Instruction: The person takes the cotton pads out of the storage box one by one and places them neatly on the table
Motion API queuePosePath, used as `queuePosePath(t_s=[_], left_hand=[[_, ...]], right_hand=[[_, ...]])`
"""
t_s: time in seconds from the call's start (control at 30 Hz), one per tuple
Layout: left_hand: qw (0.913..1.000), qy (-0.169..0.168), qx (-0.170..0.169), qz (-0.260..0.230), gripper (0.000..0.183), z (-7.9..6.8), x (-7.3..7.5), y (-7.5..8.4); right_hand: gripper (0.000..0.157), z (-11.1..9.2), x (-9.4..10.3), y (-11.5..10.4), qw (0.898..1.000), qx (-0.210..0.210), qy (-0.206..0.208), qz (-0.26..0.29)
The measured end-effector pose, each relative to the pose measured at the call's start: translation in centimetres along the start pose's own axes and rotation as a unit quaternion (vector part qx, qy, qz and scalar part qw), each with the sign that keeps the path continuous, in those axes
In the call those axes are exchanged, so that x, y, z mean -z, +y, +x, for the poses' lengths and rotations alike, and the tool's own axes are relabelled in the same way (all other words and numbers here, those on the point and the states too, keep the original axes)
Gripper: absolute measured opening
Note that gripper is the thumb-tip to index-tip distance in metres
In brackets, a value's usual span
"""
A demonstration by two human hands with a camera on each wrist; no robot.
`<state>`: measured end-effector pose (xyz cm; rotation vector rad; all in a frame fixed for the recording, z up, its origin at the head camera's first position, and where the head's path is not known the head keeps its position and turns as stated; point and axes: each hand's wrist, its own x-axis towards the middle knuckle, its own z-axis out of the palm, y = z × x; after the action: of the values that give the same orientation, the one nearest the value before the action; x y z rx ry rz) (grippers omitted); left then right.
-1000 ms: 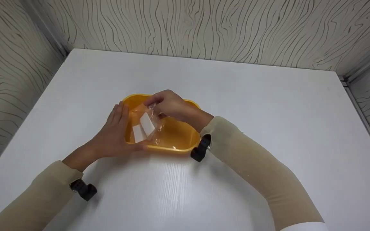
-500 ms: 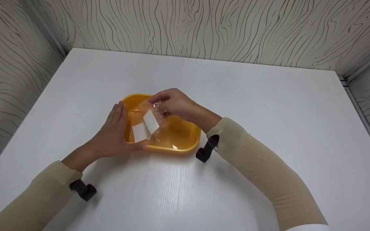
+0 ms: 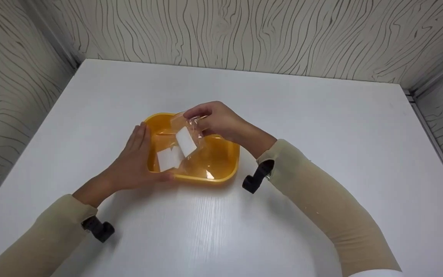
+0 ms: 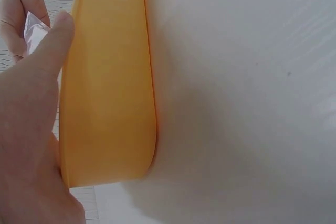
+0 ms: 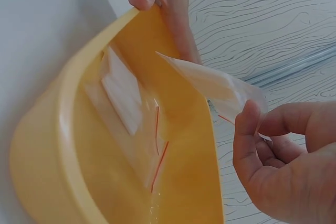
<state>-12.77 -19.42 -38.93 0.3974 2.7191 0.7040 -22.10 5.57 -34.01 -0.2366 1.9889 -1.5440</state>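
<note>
A yellow plastic tub (image 3: 221,159) stands on the white table. My left hand (image 3: 129,163) holds its left end, fingers straight along the outer wall and thumb on the front rim. Between thumb and fingertips, my right hand (image 3: 221,121) pinches a small clear zip bag (image 5: 220,88) with a white piece inside. This bag is raised at the tub's rim in the right wrist view. Lower down in the tub lie more clear bags with white contents (image 5: 123,95), their red zip lines showing. The left wrist view shows mostly the tub's outer wall (image 4: 110,87) and the left thumb.
The white table (image 3: 306,127) runs back to a wood-grain patterned wall (image 3: 244,34). Similar panels stand at the left and right. A small black camera mount (image 3: 100,229) sticks out from the left wrist, another black mount (image 3: 259,177) from the right.
My right hand has moved right and slightly away from me, drawing the pinched bag up and apart from the others. My left hand and the tub have stayed nearly still.
</note>
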Motion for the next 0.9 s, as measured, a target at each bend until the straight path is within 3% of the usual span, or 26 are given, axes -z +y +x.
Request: queuePosePath(t_s=[0.6, 0.9], left_hand=[[0.9999, 0.003, 0.009, 0.009, 0.142, 0.0, -0.3, -0.1], [0.9997, 0.017, -0.01, 0.015, 0.141, 0.1, -0.3, -0.1]], right_hand=[[0.035, -1.4, 1.7, 0.7, 0.999, -0.011, 0.014, 0.031], [0.04, -2.4, 3.5, 1.5, 0.999, -0.005, 0.024, 0.04]])
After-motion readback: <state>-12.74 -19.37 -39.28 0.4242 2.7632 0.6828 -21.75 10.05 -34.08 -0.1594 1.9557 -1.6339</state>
